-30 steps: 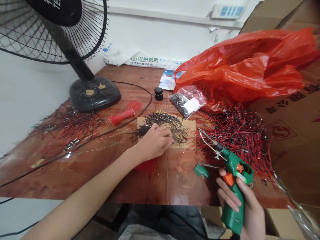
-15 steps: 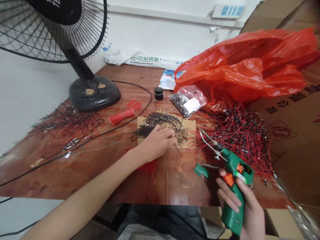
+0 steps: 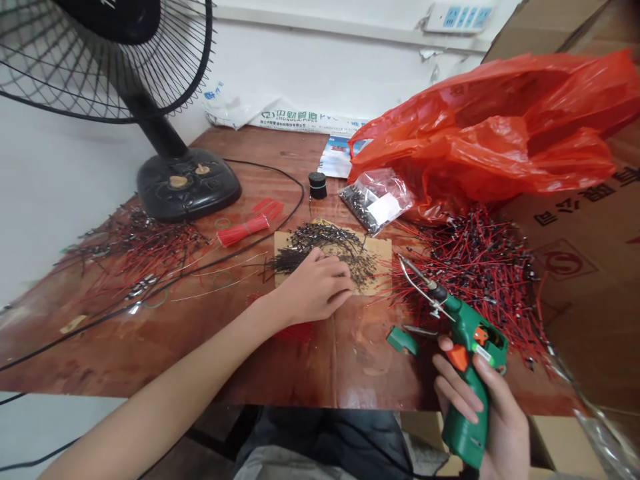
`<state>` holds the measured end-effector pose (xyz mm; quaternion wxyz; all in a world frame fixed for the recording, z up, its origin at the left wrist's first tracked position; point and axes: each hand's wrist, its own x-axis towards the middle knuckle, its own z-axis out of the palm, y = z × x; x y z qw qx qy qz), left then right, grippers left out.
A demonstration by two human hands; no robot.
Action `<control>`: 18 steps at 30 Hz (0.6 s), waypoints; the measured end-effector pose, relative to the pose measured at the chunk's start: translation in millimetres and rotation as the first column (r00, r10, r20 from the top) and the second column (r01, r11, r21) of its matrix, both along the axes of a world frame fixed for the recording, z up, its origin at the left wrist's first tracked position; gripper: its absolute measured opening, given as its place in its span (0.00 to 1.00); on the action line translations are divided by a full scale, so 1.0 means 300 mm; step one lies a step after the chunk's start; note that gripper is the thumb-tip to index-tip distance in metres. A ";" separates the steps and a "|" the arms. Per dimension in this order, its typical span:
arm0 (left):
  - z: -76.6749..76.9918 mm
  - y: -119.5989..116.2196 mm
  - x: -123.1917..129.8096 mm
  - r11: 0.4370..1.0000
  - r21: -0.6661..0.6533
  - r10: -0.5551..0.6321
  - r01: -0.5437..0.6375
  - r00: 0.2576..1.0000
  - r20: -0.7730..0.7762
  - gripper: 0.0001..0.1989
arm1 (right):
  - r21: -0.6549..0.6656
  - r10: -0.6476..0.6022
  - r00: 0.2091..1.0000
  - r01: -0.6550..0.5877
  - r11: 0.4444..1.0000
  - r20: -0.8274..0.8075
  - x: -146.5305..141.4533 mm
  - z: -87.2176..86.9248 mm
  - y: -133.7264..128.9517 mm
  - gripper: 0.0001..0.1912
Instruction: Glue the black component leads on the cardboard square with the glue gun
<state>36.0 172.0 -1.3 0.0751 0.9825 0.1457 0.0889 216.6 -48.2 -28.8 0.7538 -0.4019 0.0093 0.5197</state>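
Observation:
My left hand [image 3: 319,285] rests over the near part of a cardboard piece [image 3: 383,252], its fingers curled together beside a heap of small black parts [image 3: 327,237]. What its fingertips pinch, if anything, is hidden. On the right, my right hand [image 3: 480,393] is wrapped round the grip of a green soldering gun [image 3: 467,373], whose metal tip points up and left. Just left of the gun lie a green plastic piece [image 3: 403,341] and a thin metal tool. Some red wires [image 3: 295,332] show under my left forearm.
A black fan [image 3: 187,183] stands at the back left, with a cable crossing the table. Tangled red and black wires [image 3: 480,273] lie right, below a red plastic bag [image 3: 480,133]. Behind the cardboard are a black bundle [image 3: 317,185] and a clear bag [image 3: 383,203]. A carton stands right.
My left hand has turned slightly, its fingers drawn in a little nearer the table's front. My right hand and the soldering gun have hardly moved.

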 end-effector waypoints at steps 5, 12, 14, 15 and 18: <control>-0.021 -0.006 0.014 0.991 -0.118 0.060 -0.055 0.997 0.040 0.14 | 0.003 -0.012 1.000 0.012 1.000 0.000 -0.003 0.006 0.002 0.10; -0.037 -0.011 0.028 0.928 -0.317 0.240 -0.198 0.966 0.100 0.06 | 0.011 0.010 1.000 -0.010 1.000 0.000 0.002 0.002 0.000 0.11; -0.045 -0.010 0.031 0.889 -0.397 0.300 -0.229 0.946 0.125 0.05 | 0.011 0.012 1.000 -0.012 1.000 -0.004 0.001 0.003 0.000 0.11; -0.048 -0.010 0.032 0.869 -0.435 0.321 -0.236 0.938 0.133 0.05 | 0.011 0.010 1.000 -0.010 1.000 -0.004 0.000 0.004 0.000 0.11; -0.049 -0.009 0.032 0.840 -0.493 0.327 -0.225 0.936 0.131 0.04 | 0.013 -0.004 1.000 0.004 1.000 -0.009 -0.002 0.005 -0.001 0.10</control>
